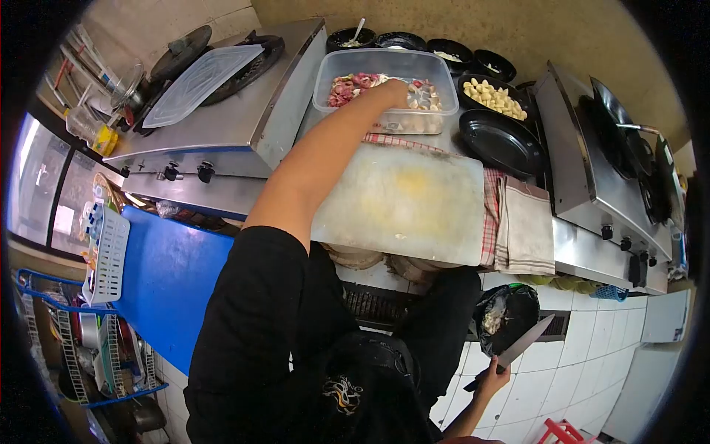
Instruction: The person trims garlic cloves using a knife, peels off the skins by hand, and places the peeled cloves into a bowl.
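Head view: reaching with left hand [392, 92], out of black sleeve [248, 296], down into clear container [414, 123] at far side of worktop. Fingers hidden; cannot tell whether pinching anything. Lying in that container: reddish-purple pieces [351, 89] to left of the hand, pale pieces [421, 98] mostly to its right.

Gripping knife [525, 342] by its dark handle in right hand [492, 379], low at right, fingers closed round it. Blade angled up and rightward, overlapping in view the edge of black-lined bin [522, 302]. Pale scraps [494, 318] inside.

Set between body and clear container: cutting board [399, 211], whitish, yellow-stained in upper middle, with small fleck near front edge. Seen under and beside it: red checked cloth [490, 214]; next to that, beige cloth [523, 229] hanging over the edge.

To right of clear container: oval black dish [503, 144], and just behind, black bowl heaped with pale yellow pieces [494, 98]. Along the wall: row of small black bowls [400, 37], spoon [360, 28] standing in leftmost.

Farther left: translucent lid [200, 85] on steel stove [229, 126]; below, blue table [170, 274] with white basket [111, 255] at its edge.
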A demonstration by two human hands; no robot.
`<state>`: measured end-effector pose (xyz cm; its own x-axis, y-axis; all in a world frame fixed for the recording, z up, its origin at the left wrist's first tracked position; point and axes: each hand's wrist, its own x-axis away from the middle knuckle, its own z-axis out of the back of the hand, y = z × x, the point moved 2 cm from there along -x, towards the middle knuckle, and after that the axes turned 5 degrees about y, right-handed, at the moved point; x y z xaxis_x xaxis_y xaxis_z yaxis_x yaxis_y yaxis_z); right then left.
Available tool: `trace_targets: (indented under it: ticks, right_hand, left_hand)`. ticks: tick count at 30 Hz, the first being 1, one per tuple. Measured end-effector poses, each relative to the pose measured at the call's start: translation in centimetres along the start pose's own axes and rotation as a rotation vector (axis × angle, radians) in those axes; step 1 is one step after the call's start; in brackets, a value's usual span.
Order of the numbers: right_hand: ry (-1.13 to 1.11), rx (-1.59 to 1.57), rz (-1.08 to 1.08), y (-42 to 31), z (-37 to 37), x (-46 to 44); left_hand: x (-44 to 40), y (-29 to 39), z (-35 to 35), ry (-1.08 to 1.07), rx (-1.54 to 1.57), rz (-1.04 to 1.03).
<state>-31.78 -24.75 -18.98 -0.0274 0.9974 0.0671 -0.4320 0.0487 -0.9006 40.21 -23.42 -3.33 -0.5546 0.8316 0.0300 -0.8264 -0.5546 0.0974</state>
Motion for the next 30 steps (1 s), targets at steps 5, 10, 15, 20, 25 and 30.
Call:
trace_targets:
  ticks: [5,10,15,20,25,30]
  right_hand:
    - [-0.023,-0.044,-0.067,-0.9,-0.6,0.5]
    - [-0.021,-0.050,-0.071,-2.2,-0.5,1.1]
    - [0.037,-0.015,0.101,1.4,0.0,-1.2]
    - [-0.046,-0.175,0.569,-9.5,-6.6,-2.0]
    - [-0.459,-0.484,0.371,-27.5,-13.3,2.5]
    - [-0.666,-0.507,0.492,-34.0,-17.9,5.3]
  left_hand:
    - [0.8,-0.5,0.7,0.086,0.050,-0.013]
    - [2.5,-1.1,2.8,0.235,0.527,0.116]
    - [5.4,1.1,6.5,0.321,1.542,0.115]
    - [12.9,7.2,7.5,0.364,1.773,-0.126]
    - [22.4,14.6,5.3,0.408,1.835,-0.292]
    - [27.9,17.7,2.7,0.436,1.956,-0.369]
